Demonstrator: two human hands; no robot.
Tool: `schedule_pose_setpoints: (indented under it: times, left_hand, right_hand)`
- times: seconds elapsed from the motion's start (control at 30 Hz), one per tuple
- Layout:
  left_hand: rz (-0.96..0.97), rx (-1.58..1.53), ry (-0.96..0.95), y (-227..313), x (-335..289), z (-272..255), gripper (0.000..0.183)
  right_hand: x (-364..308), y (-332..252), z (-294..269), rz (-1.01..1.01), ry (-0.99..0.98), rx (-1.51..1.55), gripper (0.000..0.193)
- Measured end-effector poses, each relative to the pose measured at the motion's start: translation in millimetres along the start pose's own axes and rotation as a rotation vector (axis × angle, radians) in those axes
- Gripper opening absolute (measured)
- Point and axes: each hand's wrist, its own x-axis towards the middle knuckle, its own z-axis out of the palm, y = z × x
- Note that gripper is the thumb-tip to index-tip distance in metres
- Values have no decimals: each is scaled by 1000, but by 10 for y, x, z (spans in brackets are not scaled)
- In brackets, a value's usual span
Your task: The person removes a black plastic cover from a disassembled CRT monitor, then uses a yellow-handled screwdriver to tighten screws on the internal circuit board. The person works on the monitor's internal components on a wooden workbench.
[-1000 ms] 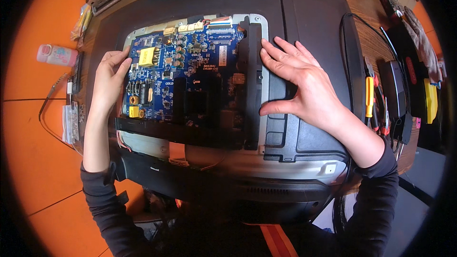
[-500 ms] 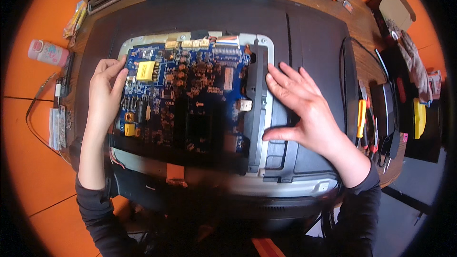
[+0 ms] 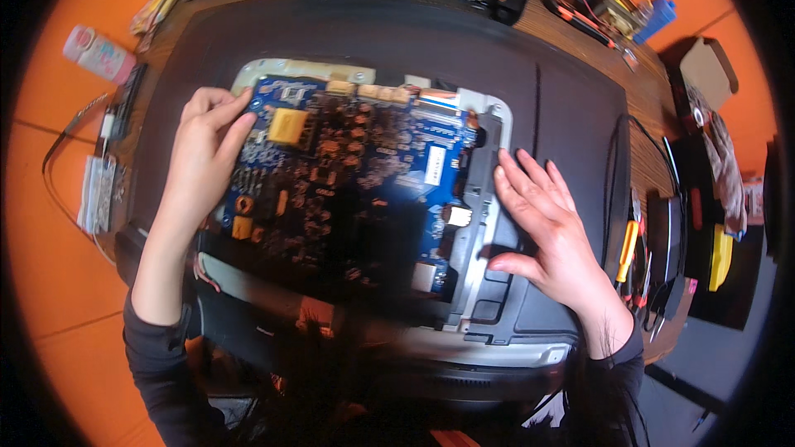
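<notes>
Circuit board (image 3: 373, 174), head cam: set over metal plate (image 3: 476, 100) on dark back panel (image 3: 580, 124). L hand (image 3: 207, 136) pinching board's L edge, prob. to steady it; R hand (image 3: 546, 223) spread, not gripping, at plate's R edge, prob. bracing. Most room past far edge, over panel.

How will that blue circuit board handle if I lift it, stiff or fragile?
The circuit board is probably stiff, being one flat panel. It may feel heavier on the left, where the bulky yellow block sits. Exposed parts like the copper-coloured coil look fragile.
</notes>
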Motion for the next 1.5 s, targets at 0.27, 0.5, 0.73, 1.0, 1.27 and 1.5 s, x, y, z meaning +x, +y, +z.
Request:
schedule_pose_setpoints:
  times: [0.27,0.5,0.73,1.0,1.27,1.5]
  left_hand:
    - [48,15,70,0,-28,70,28]
    - [81,-74,79,-99,-33,104,29]
    - [63,-124,46,-86,0,82,27]
    - [-122,-302,73,-54,3,48,22]
    - [-31,-354,49,-159,42,56,19]
    - [-51,-457,-18,-267,59,83,22]
  right_hand:
    - [7,6,-16,18,-28,-11,81]
    - [7,-9,-2,59,-22,5,81]
    - [10,0,-4,76,-27,-19,81]
    - [7,-12,-3,86,-29,-21,79]
    - [6,-10,-2,83,-30,-8,78]
    - [6,-12,3,96,-38,-31,78]
